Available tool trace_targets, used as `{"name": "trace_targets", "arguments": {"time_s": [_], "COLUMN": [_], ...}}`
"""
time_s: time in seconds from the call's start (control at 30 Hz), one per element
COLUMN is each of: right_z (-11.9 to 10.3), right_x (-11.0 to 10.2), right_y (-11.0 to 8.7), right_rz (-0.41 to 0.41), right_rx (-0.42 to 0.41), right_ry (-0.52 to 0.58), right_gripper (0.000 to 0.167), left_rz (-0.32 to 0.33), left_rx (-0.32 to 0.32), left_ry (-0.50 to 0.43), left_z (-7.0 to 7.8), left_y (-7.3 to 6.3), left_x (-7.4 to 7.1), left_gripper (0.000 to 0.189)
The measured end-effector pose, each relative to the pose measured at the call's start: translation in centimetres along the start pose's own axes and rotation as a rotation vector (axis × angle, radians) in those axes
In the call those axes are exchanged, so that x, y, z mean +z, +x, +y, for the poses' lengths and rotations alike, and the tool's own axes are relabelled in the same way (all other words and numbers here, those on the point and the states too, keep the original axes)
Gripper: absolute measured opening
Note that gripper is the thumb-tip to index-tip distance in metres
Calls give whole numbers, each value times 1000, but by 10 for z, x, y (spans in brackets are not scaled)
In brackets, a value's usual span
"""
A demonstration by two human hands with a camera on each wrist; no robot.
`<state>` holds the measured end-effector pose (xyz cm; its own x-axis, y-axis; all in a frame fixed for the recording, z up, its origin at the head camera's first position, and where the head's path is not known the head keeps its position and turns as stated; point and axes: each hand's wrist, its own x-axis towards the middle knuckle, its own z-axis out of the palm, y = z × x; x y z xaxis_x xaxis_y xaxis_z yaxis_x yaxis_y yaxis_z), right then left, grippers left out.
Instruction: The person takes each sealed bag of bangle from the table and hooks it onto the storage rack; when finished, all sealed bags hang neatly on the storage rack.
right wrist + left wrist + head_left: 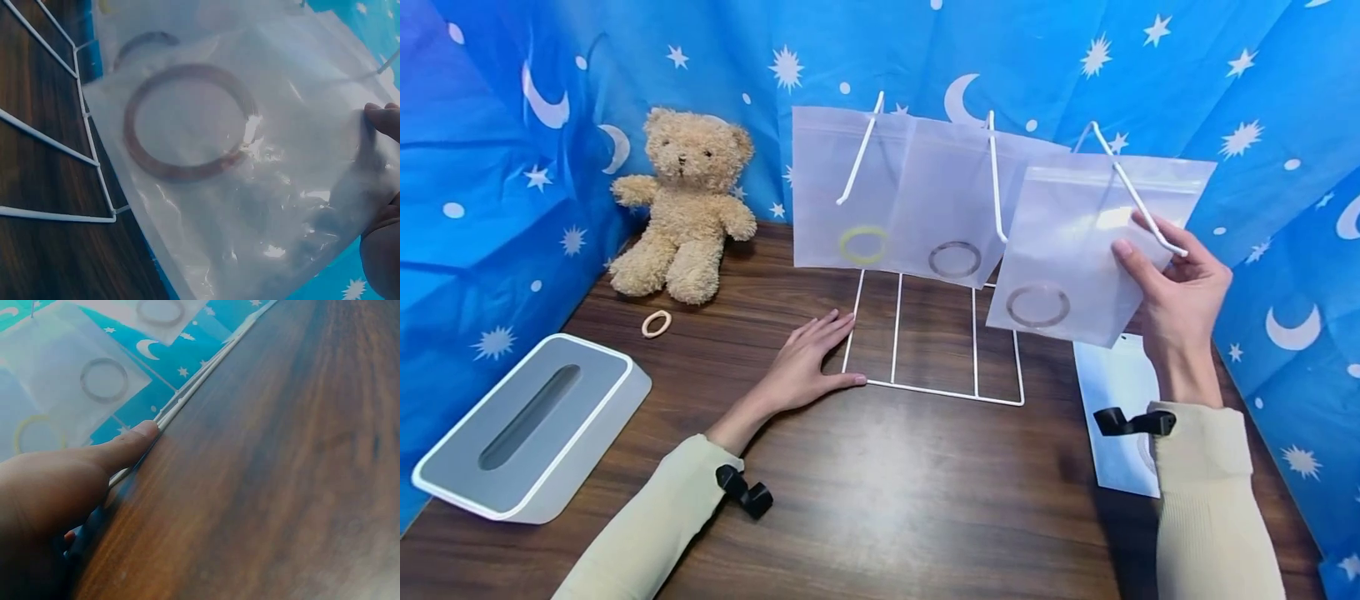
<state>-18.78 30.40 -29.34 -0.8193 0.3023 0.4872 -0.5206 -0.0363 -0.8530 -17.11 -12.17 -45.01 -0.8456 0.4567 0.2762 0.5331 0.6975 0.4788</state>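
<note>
A white wire rack (pixel 925 389) stands on the wooden table, its hooks (pixel 996 179) reaching up and forward. My right hand (pixel 1187 287) pinches the side of a translucent zip bag (pixel 1075 250) at the right hook, thumb in front. A brownish bangle (pixel 131 125) lies in this bag's lower part. Two more zip bags hang to its left, one with a yellow bangle (pixel 862 244), one with a dark bangle (pixel 955 259). With fingers spread, my left hand (pixel 801 362) rests by the rack's left base corner; its thumb (pixel 134 440) touches the front wire.
A teddy bear (pixel 681 204) sits at the back left, with a small beige ring (pixel 657 324) in front of it. At the left edge stands a grey tissue box (pixel 538 425). Another bag (pixel 1116 450) lies partly under my right forearm. A blue star-patterned cloth (pixel 880 50) surrounds the table.
</note>
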Motion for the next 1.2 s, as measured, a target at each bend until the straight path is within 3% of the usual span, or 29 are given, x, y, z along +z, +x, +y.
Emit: {"name": "trace_targets", "arguments": {"time_s": [0.17,0.33,0.9,1.2], "right_z": [7,13,18,16], "right_x": [3,2,4,-2], "right_y": [16,22,22,20], "right_rz": [-4,-7,-73,-177], "right_rx": [38,24,47,91], "right_ry": [43,74,172,165], "right_gripper": [48,47,46,47], "left_rz": [-7,-6,1,-3], "left_rx": [6,16,19,-1], "left_ry": [1,6,7,2], "left_z": [1,2,1,-2], "left_y": [1,2,2,0], "left_x": [2,3,1,1], "left_gripper": [94,94,94,95]}}
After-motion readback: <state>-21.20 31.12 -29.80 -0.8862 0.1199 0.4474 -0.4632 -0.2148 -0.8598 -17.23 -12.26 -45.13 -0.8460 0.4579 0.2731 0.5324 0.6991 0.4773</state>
